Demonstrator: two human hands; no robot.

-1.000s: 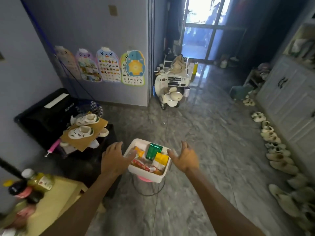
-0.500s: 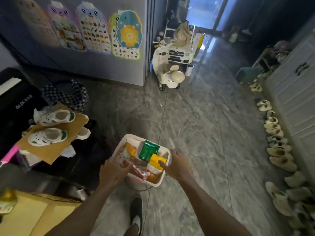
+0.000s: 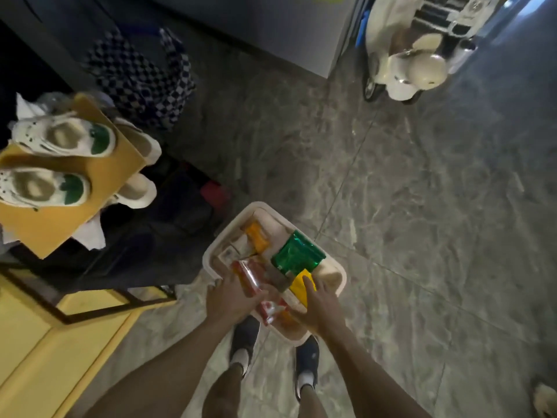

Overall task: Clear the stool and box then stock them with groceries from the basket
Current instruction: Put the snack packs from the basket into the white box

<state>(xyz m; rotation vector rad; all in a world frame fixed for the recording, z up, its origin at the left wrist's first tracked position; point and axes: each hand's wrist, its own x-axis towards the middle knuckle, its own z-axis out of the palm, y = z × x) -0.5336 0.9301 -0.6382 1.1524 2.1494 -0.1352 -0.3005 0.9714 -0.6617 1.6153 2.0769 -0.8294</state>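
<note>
At lower centre of the frame, a person's left hand [image 3: 232,297] grips a red-and-clear packet [image 3: 251,277] inside the white basket [image 3: 333,271], while the right hand [image 3: 321,306] rests straight fingers on a yellow packet [image 3: 298,286] beside a green pouch [image 3: 297,254]

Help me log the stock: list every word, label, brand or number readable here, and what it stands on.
No text here is readable; the frame is motion-blurred.
On the red packet in the left hand: print blurred.
On the green packet in the basket: print blurred.
On the yellow packet: print blurred.
On the toy car: badge too small.
</note>
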